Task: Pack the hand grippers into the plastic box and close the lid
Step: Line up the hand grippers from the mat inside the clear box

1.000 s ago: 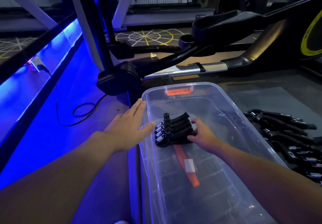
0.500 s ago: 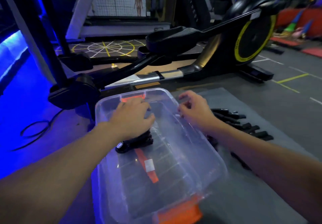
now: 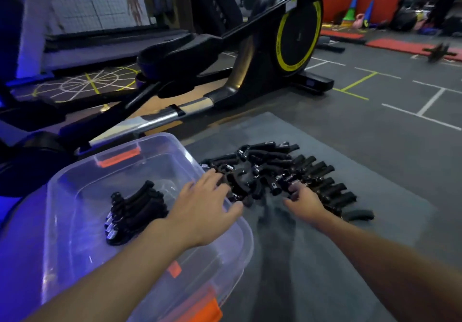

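Observation:
A clear plastic box [image 3: 75,179] with orange latches stands open on the floor at the lower left. Inside it lies a neat stack of black hand grippers [image 3: 135,211]. To its right, a loose pile of black hand grippers [image 3: 282,171] is spread on a grey mat. My left hand [image 3: 205,204] reaches over the box's right rim, fingers spread, its fingertips at the pile's left edge. My right hand [image 3: 303,202] lies at the pile's near edge, fingers curled onto a gripper with a spring; the hold is unclear. No lid is in view.
A black elliptical trainer [image 3: 295,34] with a yellow-ringed wheel stands just behind the box and mat. The grey mat [image 3: 325,259] extends toward me. Painted floor lines, red mats and cones lie at the far right. Blue light glows at the left.
My view has swung right. Both hands left the box: the left moved from above the stacked grippers to the box's right rim, the right from the rim down to the pile on the mat.

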Available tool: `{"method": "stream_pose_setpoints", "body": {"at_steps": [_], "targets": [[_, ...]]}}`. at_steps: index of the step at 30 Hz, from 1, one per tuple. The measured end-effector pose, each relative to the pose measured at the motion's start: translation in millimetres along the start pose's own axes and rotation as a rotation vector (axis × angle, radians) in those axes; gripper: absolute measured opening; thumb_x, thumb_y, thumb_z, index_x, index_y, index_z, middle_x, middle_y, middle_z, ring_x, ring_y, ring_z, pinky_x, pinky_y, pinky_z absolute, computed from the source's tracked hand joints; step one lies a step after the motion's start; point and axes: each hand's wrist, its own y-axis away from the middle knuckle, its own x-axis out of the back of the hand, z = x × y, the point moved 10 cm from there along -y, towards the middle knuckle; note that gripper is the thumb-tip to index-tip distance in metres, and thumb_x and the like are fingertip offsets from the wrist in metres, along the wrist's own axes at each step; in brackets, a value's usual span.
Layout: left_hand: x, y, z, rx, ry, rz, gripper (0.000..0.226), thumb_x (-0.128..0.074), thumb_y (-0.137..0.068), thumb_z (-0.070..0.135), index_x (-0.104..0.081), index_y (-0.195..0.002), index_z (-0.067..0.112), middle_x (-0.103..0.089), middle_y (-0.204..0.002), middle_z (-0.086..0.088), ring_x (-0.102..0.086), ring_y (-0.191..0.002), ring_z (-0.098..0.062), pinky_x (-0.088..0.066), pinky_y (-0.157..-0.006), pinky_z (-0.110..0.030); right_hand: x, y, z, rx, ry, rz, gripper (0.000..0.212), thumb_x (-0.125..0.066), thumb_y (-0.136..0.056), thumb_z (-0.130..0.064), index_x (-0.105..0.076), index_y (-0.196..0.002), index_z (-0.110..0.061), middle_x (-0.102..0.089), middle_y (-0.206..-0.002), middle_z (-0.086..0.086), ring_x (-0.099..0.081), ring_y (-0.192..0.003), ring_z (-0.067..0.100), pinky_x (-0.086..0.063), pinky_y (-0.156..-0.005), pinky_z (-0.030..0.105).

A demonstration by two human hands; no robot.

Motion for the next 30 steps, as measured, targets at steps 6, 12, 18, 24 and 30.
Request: {"method": "stream_pose_setpoints", "body": {"at_steps": [6,12,18,24,30], "targets": [[-6,1,-2,0.012,-0.005,-0.001,0.073,-0.009,-0.081,0.066,-0.052,-0.127,0.028,-0.026,-0.154,0.009,-0.001,-0.146,-0.005,-0.017,-0.115,-0.035,-23,-30,7,-0.042,-0.202,0.001,0.05,-0.075,-0.083,-0.031,-0.052,-0.124,-0.015,-0.06,-0.094,0.001,-0.063,-0.093,0.024,-0.052,-0.083,0.037],[-5,3,-2,0.027,-0.013,-0.022,0.074,-0.008,-0.081,0.067,-0.049,-0.131,0.03,-0.025,-0.153,0.012,-0.001,-0.146,-0.003,-0.017,-0.116,-0.034,-24,-42,-7,0.002,-0.224,0.124,0.042,-0.077,-0.081,-0.023,-0.058,-0.117,-0.015,-0.052,-0.068,-0.006,-0.048,-0.059,0.011,-0.042,-0.059,0.023],[-3,3,-2,0.017,-0.009,-0.02,0.073,-0.008,-0.082,0.067,-0.05,-0.128,0.031,-0.027,-0.152,0.013,-0.003,-0.146,-0.003,-0.019,-0.116,-0.034,-29,-46,-11,0.029,-0.183,0.161,0.028,-0.078,-0.079,-0.016,-0.071,-0.106,-0.007,-0.068,-0.092,0.006,-0.053,-0.077,0.014,-0.03,-0.062,0.013],[-3,3,-2,0.011,-0.009,-0.028,0.074,-0.007,-0.081,0.068,-0.05,-0.129,0.03,-0.028,-0.151,0.012,-0.004,-0.145,-0.004,-0.02,-0.115,-0.034,-22,-38,-15,0.018,-0.224,0.222,0.023,-0.077,-0.079,-0.017,-0.074,-0.1,-0.008,-0.065,-0.083,0.002,-0.054,-0.076,0.011,-0.032,-0.062,0.012],[-2,4,-1,0.014,0.011,-0.049,0.077,-0.006,-0.08,0.069,-0.049,-0.131,0.03,-0.026,-0.155,0.01,-0.003,-0.147,-0.005,-0.018,-0.118,-0.036,-10,-28,-23,-0.001,-0.33,0.234,0.02,-0.078,-0.08,-0.019,-0.073,-0.097,-0.01,-0.061,-0.082,-0.001,-0.057,-0.076,0.012,-0.039,-0.068,0.014]]}}
